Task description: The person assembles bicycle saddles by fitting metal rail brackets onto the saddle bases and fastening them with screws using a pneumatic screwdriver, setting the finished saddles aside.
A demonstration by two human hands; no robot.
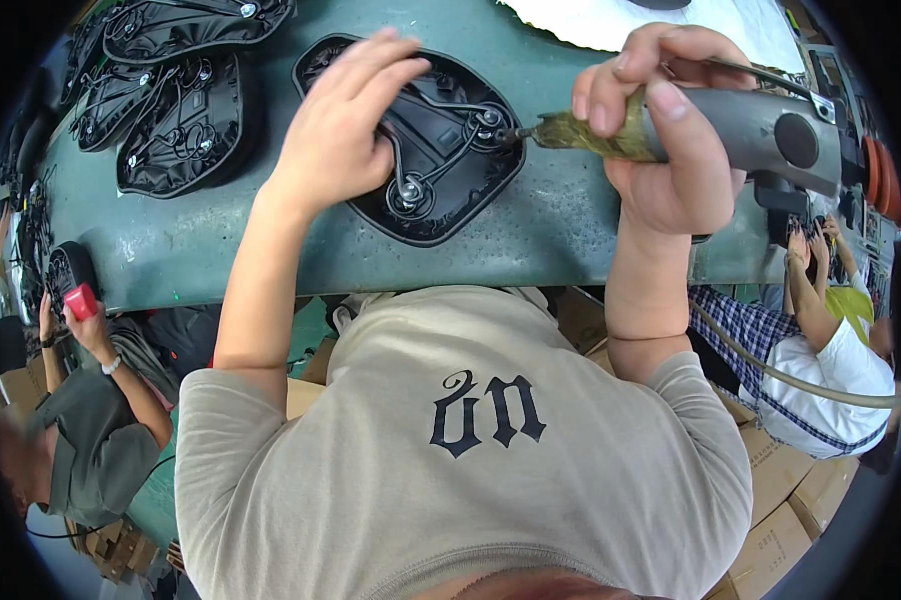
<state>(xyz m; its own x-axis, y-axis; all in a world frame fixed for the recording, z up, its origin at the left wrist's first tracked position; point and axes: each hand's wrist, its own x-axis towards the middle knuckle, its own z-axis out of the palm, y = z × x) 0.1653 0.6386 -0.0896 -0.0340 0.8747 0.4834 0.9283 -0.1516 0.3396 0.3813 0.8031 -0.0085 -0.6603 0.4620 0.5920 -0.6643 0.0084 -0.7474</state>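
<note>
A black bicycle saddle (430, 215) lies underside up on the bench in front of me, its metal rails and coil springs showing. Over its far left part lies my left hand (345, 125), fingers stretched out and apart, thumb close to a rail; the fingertips are slightly blurred. My right hand (675, 130) is wrapped round a grey power screwdriver (745, 125) with yellowish tape about its nose. The tool points left, and its bit (515, 135) is at the bolted spring on the saddle's right side. Whether the bit touches the bolt, I cannot tell.
More upturned saddles (185, 130) are piled at the left of the green bench (200, 250). A white sheet (570, 25) lies at the far right. A hose (800, 380) hangs at the right. People work on both sides; one on the left holds a red object (81, 301). Cardboard boxes (770, 530) stand behind me.
</note>
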